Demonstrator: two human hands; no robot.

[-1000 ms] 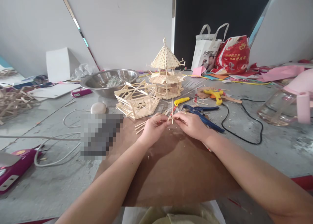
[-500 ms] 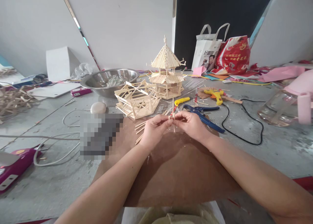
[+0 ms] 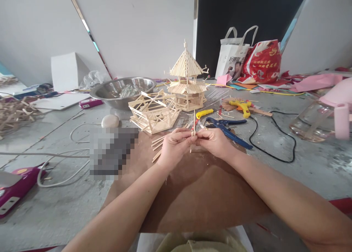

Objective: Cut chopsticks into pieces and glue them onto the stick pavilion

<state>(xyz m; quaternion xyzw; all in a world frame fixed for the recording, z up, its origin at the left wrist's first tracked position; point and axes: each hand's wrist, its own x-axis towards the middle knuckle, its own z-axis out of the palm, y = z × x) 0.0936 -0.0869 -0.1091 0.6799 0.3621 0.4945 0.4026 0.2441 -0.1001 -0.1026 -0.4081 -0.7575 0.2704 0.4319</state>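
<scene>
Both my hands meet above a brown cardboard sheet [image 3: 192, 186]. My left hand [image 3: 173, 146] and my right hand [image 3: 215, 142] pinch the same thin wooden stick [image 3: 194, 122], which stands nearly upright between the fingertips. A few loose sticks [image 3: 157, 143] lie on the cardboard just left of my left hand. Behind the hands stand a low hexagonal stick frame [image 3: 153, 111] and a two-tier stick pagoda [image 3: 187, 80].
Blue pliers [image 3: 228, 129], a yellow-handled tool [image 3: 204, 113] and a yellow glue gun [image 3: 242, 106] with a black cord [image 3: 275, 153] lie to the right. A steel bowl [image 3: 122, 91], bags [image 3: 261, 61], a glass jar [image 3: 310, 122], white cables [image 3: 63, 175] and a pink device [image 3: 16, 186] surround the work area.
Both hands lifted the stick off the cardboard and drew slightly closer; the stick now hangs a little lower between the fingertips than half a second ago.
</scene>
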